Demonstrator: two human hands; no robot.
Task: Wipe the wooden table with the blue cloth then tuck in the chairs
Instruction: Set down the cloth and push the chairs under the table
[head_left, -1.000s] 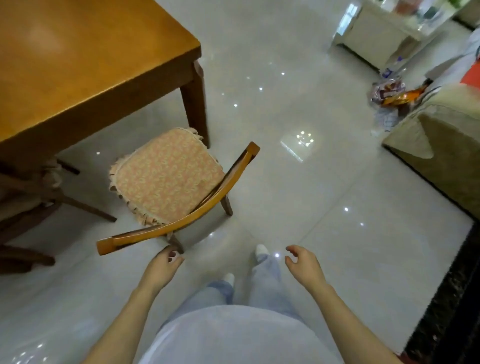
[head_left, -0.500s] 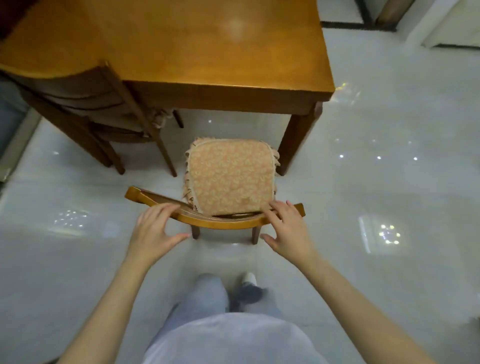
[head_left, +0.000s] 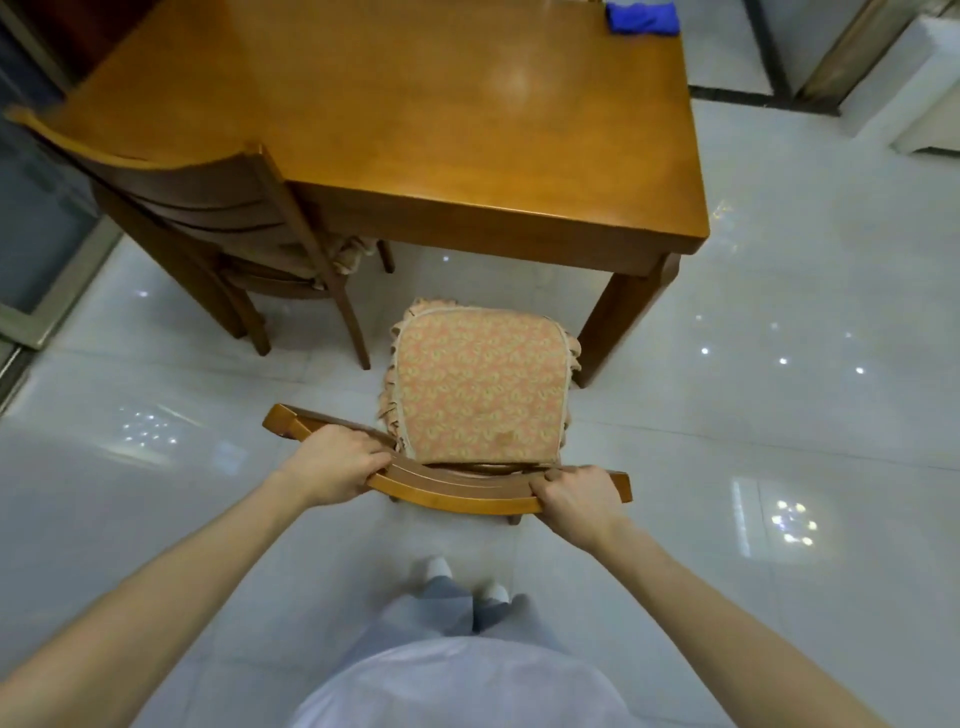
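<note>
The chair (head_left: 467, 415) stood on the pale tiled floor (head_left: 779, 441) just short of the wooden table (head_left: 415, 130), its seat pulled clear of the edge and lined up with the gap beside the table's near right leg (head_left: 623, 322). My left hand (head_left: 337, 467) was wrapped over the curved top rail (head_left: 457, 488) toward its left end, and my right hand (head_left: 576, 496) was closed on the same rail near the right end — both fists shut on the wood, set well apart. That seemed the right place to hold it: a solid wooden frame like this I judged stiff and fairly heavy, and a wide grip on the rail would keep it from swinging as it slid. The glossy tiles looked slick, so I expected the legs to glide rather than catch, though they might scrape. The patterned seat cushion (head_left: 483, 384) with its frilled edge looked soft and loosely set, likely to shift if bumped, so I would not push on that.

To the left, a second chair (head_left: 208, 218) was already set close against the table, its seat partly under the top. The blue cloth (head_left: 641, 18) lay bunched at the far right corner of the tabletop, well away from me — the wiping, I judged, was behind me, and this chair was what remained.
</note>
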